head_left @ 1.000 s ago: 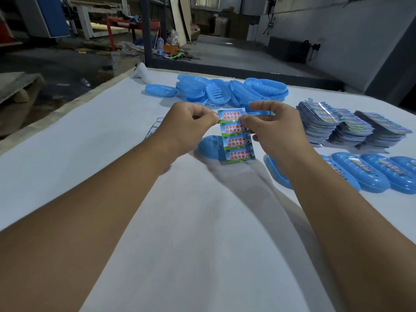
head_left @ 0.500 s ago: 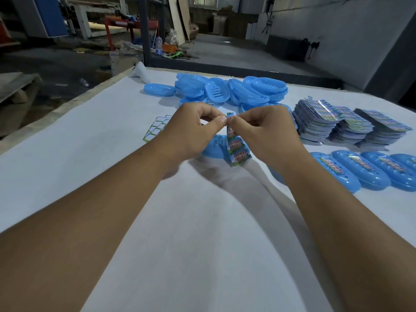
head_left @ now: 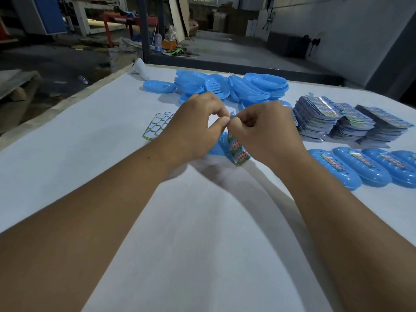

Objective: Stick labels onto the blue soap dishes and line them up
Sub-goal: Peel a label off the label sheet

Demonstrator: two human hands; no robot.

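I am seeing a used backing sheet [head_left: 157, 126] lying flat on the white table [head_left: 90, 154] at the far left, just beside the left wrist. My left hand [head_left: 193, 129] is curling its thumb and forefinger into a pinch on the top edge of the label strip [head_left: 238, 152]. The strip is hanging down between the two hands, partly hiding a blue soap dish [head_left: 217, 148] lying just under them. My right hand [head_left: 263, 131] is pinching the same top corner, its other fingers curled in. Behind the hands a heap of unlabelled dishes [head_left: 236, 86] is sitting. To the right, stacks of label sheets [head_left: 351, 122] are standing, with a row of labelled dishes [head_left: 364, 167] lying side by side before them.
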